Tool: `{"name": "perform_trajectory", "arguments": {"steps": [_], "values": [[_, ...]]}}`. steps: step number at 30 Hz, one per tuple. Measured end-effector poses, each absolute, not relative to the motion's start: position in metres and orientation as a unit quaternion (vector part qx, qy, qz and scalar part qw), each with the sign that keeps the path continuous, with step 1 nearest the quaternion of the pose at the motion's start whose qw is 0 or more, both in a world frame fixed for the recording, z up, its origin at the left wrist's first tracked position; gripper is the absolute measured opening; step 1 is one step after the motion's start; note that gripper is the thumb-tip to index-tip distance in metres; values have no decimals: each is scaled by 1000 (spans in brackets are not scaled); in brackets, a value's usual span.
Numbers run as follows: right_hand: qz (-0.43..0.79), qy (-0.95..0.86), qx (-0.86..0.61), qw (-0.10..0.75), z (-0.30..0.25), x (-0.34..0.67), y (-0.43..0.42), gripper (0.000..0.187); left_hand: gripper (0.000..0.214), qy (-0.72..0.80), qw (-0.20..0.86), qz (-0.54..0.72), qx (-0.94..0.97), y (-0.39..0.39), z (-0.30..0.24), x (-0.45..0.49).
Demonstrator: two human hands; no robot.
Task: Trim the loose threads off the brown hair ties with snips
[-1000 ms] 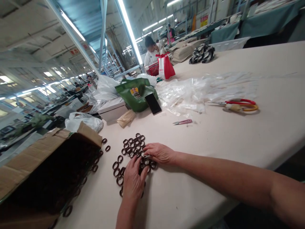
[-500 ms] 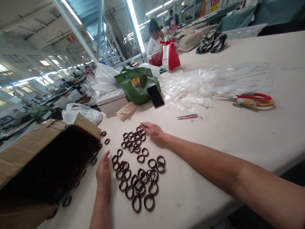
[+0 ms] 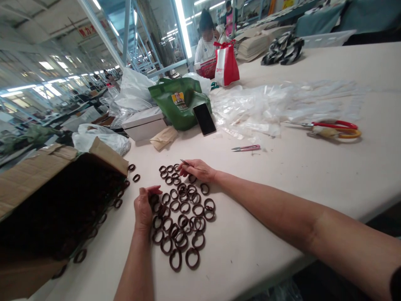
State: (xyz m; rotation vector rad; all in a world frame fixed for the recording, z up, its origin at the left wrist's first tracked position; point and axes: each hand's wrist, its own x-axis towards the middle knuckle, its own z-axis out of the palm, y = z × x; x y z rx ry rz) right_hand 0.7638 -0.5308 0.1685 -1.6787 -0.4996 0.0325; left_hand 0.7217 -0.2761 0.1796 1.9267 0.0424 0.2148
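Note:
Many dark brown rings (image 3: 198, 240), like small buckle loops, lie in a loose spread on the pale table. My left hand (image 3: 144, 211) rests at the left edge of the spread, fingers stretched over the rings there; it is open, and its palm side is partly hidden. At the far side of the rings is my right hand (image 3: 198, 170), its thumb and fingers pinched together. A thin dark piece (image 3: 184, 161) sticks out from that pinch; whether it is a ring seen edge-on I cannot tell. More rings lie under and beside the right fingers.
An open cardboard box (image 3: 67, 161) lies at the left, stray rings along its lip. Beyond are a green bag (image 3: 181, 104), a phone (image 3: 204, 119), thread snips (image 3: 246, 148), scissors (image 3: 335, 128) and clear plastic bags (image 3: 250, 108). A person (image 3: 205, 46) sits at the far side.
My left hand has moved right, onto the left rings. The far cluster has been drawn nearer and spread out. A thin dark piece now shows in my right fingers. The view has shifted slightly.

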Motion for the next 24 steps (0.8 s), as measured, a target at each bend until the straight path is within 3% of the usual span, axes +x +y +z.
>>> {"name": "perform_trajectory", "arguments": {"steps": [3,9,14,18,21,24], "values": [[-5,-179,-707,685,166,770,-530,38,73,54,592,140,792,-273,180,731],[-13,-121,-676,727,166,778,-532,36,34,36,552,163,817,-279,197,726],[0,-113,-667,736,168,780,-531,31,20,-212,309,26,927,-287,213,681],[-12,-114,-668,736,172,773,-529,29,27,-267,202,22,942,-281,207,668],[-38,-178,-686,704,174,753,-527,30,30,-246,186,62,949,-272,200,668],[-40,-331,-755,565,177,725,-530,30,30,-204,186,130,952,-265,196,664]]}}
